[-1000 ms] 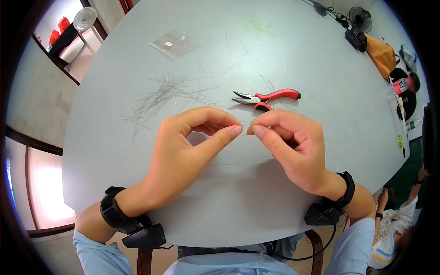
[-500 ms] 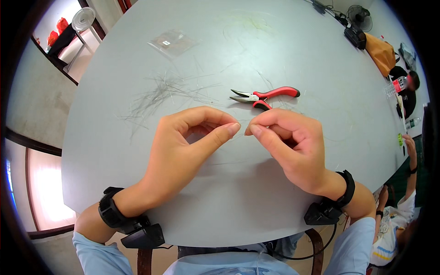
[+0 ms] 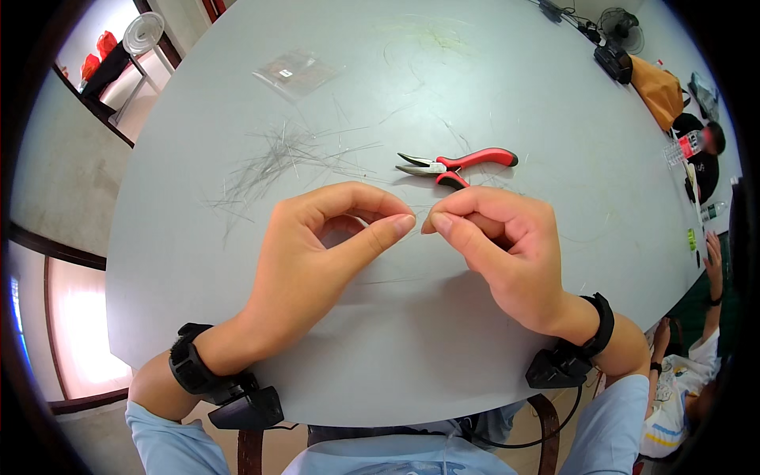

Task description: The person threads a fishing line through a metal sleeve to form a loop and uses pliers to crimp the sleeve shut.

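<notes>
My left hand (image 3: 321, 253) and my right hand (image 3: 507, 253) hover over the near part of the table, thumb and forefinger of each pinched together. Their fingertips almost meet. What they pinch is too fine to make out. Just beyond my right hand lie red-handled pliers (image 3: 455, 166), jaws parted and pointing left. Past my left hand spreads a loose pile of thin metal pins or wires (image 3: 289, 158). A few thin strands lie on the table beneath and around my hands.
The grey table (image 3: 380, 364) has a small clear plastic bag (image 3: 297, 73) farther back. A tangle of pale yellowish thread (image 3: 431, 36) lies at the far side. Along the right edge are an orange bag (image 3: 657, 91), a bottle (image 3: 685, 148) and another person's hand (image 3: 714, 265).
My hands have barely moved and keep their pinch. The other person's hand at the right edge has shifted slightly.
</notes>
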The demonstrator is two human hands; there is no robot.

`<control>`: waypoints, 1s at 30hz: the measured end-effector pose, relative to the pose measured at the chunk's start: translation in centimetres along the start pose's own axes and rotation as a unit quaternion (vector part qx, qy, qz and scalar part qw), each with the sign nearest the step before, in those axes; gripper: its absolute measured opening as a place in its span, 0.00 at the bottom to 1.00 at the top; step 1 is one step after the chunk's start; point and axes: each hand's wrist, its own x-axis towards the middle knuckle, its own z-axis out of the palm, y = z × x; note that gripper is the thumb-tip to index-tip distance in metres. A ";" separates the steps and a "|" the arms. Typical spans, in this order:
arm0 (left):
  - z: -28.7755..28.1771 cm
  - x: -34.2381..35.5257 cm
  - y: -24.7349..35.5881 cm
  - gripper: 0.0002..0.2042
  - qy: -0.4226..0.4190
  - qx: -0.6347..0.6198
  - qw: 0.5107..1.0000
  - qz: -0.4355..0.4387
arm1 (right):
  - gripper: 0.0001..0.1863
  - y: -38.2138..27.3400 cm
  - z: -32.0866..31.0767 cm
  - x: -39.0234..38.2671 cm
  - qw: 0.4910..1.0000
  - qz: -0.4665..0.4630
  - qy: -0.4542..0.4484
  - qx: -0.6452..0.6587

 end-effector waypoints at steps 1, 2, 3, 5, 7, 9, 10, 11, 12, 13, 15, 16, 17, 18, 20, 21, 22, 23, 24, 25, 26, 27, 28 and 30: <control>0.0 0.0 0.0 0.06 -0.001 -0.005 1.000 0.002 | 0.04 0.0 0.0 0.0 1.000 -0.001 -0.002 -0.002; 0.0 0.0 0.0 0.06 -0.002 -0.010 1.000 0.005 | 0.04 0.0 0.0 0.0 1.000 -0.001 -0.002 -0.002; 0.0 0.0 0.0 0.06 -0.002 -0.010 1.000 0.005 | 0.04 0.1 0.0 0.0 1.000 -0.003 -0.001 0.000; 0.0 -0.1 0.1 0.06 0.001 -0.004 1.000 0.001 | 0.04 0.0 0.1 0.0 1.000 -0.005 0.000 0.001; 0.0 -0.1 0.0 0.05 0.001 -0.009 1.000 0.002 | 0.04 -0.1 0.1 0.0 1.000 -0.003 0.006 0.007; 0.0 -0.1 0.0 0.05 0.002 -0.015 1.000 0.002 | 0.04 0.0 0.0 0.0 1.000 -0.005 0.003 0.003; 0.0 0.0 0.0 0.05 0.002 -0.013 1.000 0.001 | 0.04 0.0 0.0 0.0 1.000 -0.007 0.000 -0.002; 0.0 0.0 0.0 0.05 0.002 -0.012 1.000 -0.001 | 0.04 0.0 0.0 0.0 1.000 -0.007 0.000 -0.002; 0.0 0.0 0.0 0.05 0.002 -0.012 1.000 -0.001 | 0.04 0.1 0.0 0.0 1.000 -0.010 0.001 -0.001; 0.0 0.0 0.0 0.05 -0.001 -0.014 1.000 0.003 | 0.04 0.2 0.0 0.0 1.000 -0.012 0.002 0.000; 0.1 0.0 0.0 0.05 -0.004 -0.016 1.000 0.006 | 0.04 0.0 0.1 0.0 1.000 -0.012 0.002 0.000; 0.1 0.0 0.0 0.05 -0.009 -0.008 1.000 0.008 | 0.04 0.0 0.1 0.0 1.000 -0.012 0.002 0.000; 0.1 0.0 0.0 0.04 -0.014 0.000 1.000 0.010 | 0.04 0.0 0.1 0.0 1.000 -0.012 0.002 0.000; 0.1 0.0 0.1 0.04 -0.014 0.000 1.000 0.010 | 0.04 0.0 0.1 0.0 1.000 -0.013 0.002 -0.005; 0.1 0.0 0.2 0.05 -0.017 0.007 1.000 0.002 | 0.04 0.1 0.1 0.0 1.000 -0.014 0.001 -0.009; 0.0 0.0 0.2 0.05 -0.017 0.008 1.000 0.001 | 0.03 0.1 0.1 0.1 1.000 -0.017 0.001 -0.011; 0.1 0.0 0.2 0.05 -0.018 0.004 1.000 -0.001 | 0.03 0.1 0.0 0.1 1.000 -0.021 0.002 -0.015; 0.1 0.0 0.3 0.05 -0.019 0.000 1.000 -0.003 | 0.03 0.1 0.0 0.0 1.000 -0.021 0.002 -0.015; 0.1 0.0 0.1 0.05 -0.020 0.000 1.000 -0.003 | 0.03 0.1 0.0 0.0 1.000 -0.025 0.001 -0.018; 0.1 0.0 -0.1 0.05 -0.021 0.004 1.000 0.009 | 0.03 0.1 0.0 0.1 0.999 -0.031 -0.001 -0.019; 0.1 0.0 -0.2 0.05 -0.021 0.008 1.000 0.021 | 0.03 0.1 0.0 0.0 0.999 -0.031 -0.001 -0.018; 0.1 0.0 -0.1 0.05 -0.021 0.008 1.000 0.021 | 0.03 0.0 0.1 0.0 0.999 -0.029 0.002 -0.018; 0.1 0.0 0.0 0.05 -0.020 0.007 1.000 0.012 | 0.03 -0.1 0.1 0.0 0.999 -0.026 0.006 -0.018; 0.0 0.0 0.1 0.05 -0.019 0.005 1.000 0.004 | 0.03 0.1 0.0 -0.1 0.999 -0.037 0.009 -0.009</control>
